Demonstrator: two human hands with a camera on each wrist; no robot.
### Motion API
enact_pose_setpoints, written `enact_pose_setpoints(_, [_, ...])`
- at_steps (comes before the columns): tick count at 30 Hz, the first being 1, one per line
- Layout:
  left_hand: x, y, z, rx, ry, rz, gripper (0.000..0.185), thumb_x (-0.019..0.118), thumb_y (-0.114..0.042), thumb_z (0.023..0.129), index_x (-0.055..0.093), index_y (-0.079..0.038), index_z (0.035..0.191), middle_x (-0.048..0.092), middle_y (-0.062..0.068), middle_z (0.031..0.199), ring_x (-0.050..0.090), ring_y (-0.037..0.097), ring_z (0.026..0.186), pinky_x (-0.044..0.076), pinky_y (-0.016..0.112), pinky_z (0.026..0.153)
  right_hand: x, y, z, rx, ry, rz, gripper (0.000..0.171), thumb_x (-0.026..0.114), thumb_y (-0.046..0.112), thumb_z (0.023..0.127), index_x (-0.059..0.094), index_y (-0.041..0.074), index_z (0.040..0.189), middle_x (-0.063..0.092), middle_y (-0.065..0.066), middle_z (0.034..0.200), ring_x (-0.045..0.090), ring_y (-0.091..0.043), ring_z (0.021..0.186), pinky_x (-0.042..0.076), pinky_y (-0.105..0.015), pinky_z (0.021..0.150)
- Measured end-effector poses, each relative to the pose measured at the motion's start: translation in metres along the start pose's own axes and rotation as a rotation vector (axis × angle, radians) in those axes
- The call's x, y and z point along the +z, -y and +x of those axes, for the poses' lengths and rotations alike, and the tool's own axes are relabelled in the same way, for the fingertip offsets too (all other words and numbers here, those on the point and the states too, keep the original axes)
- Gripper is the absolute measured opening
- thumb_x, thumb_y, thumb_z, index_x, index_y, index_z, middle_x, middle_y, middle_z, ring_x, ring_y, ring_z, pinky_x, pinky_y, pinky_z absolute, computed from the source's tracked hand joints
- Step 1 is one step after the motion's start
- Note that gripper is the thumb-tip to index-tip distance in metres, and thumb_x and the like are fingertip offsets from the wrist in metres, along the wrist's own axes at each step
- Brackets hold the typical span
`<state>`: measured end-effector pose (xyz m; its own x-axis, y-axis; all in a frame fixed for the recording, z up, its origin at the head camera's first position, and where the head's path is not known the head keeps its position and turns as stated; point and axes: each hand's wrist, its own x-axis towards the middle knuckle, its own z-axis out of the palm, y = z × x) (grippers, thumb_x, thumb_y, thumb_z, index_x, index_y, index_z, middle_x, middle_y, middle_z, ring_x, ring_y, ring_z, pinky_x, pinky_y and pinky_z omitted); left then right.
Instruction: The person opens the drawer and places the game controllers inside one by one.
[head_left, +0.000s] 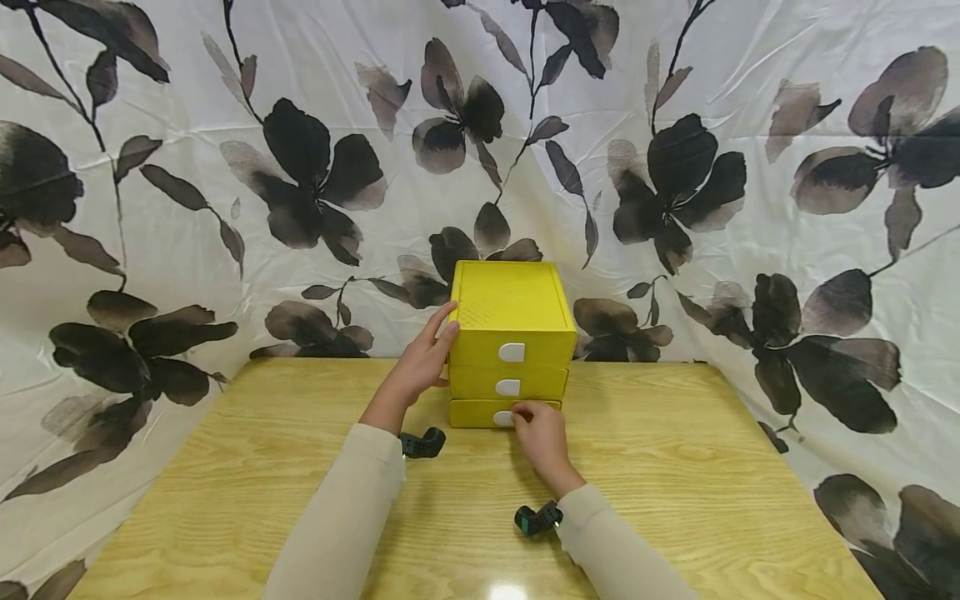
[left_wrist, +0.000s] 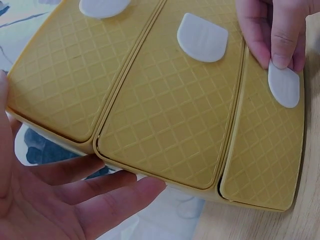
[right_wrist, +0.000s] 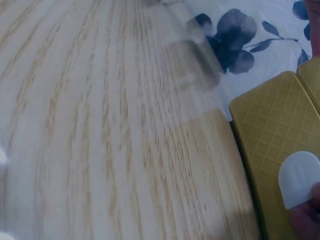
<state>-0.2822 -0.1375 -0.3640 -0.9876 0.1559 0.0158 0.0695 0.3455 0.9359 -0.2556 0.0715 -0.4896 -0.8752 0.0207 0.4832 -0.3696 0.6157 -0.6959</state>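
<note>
A yellow three-drawer storage box (head_left: 513,296) stands at the back of the table, each drawer front carrying a white rounded tab. My left hand (head_left: 420,362) rests against the box's left side, thumb near the upper front corner. In the left wrist view, the fingers (left_wrist: 115,205) of that hand extend along the side, fairly straight. At the bottom drawer (head_left: 472,414), my right hand (head_left: 543,437) pinches the white tab handle (left_wrist: 285,90) between thumb and fingers. The right wrist view catches that tab (right_wrist: 300,175) with only a bit of fingertip. All drawer fronts look nearly flush.
The box stands on a light wood-grain table (head_left: 660,467). Behind it hangs a white cloth (head_left: 555,192) with dark flowers, close to the table's back edge. Black camera mounts (head_left: 423,443) are worn at both wrists.
</note>
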Motion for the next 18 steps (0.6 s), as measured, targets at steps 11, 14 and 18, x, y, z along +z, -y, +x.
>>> enact_pose_setpoints(11, [0.0004,0.0006,-0.0009,0.023,-0.022,0.014,0.056,0.036,-0.068,0.093,0.021,-0.056,0.146,0.031,0.015,0.156,0.046,0.047,0.130,0.054,0.060,0.080,0.0043,0.0033,0.0011,-0.031,0.005,-0.055,0.006,0.070,0.000,0.082,0.075,0.003,0.085,0.071,-0.010,0.082,0.066,-0.023,0.076,0.055,-0.035,0.066])
enact_pose_setpoints(14, [0.0000,0.0011,-0.0008,0.017,-0.022,0.008,0.056,0.036,-0.067,0.093,0.021,-0.056,0.146,0.033,0.017,0.154,0.047,0.047,0.129,0.054,0.060,0.081,0.0063,0.0032,0.0002,-0.042,-0.012,-0.072,0.006,0.070,0.000,0.081,0.075,0.002,0.084,0.070,-0.010,0.082,0.067,-0.026,0.077,0.055,-0.038,0.069])
enact_pose_setpoints(18, [-0.0002,0.0020,0.0009,0.012,-0.028,0.011,0.056,0.036,-0.068,0.092,0.022,-0.057,0.145,0.034,0.016,0.153,0.049,0.047,0.128,0.054,0.060,0.080,0.0074,0.0018,-0.0016,-0.037,-0.041,-0.064,0.006,0.070,0.000,0.081,0.075,0.003,0.085,0.070,-0.010,0.082,0.067,-0.026,0.079,0.055,-0.040,0.071])
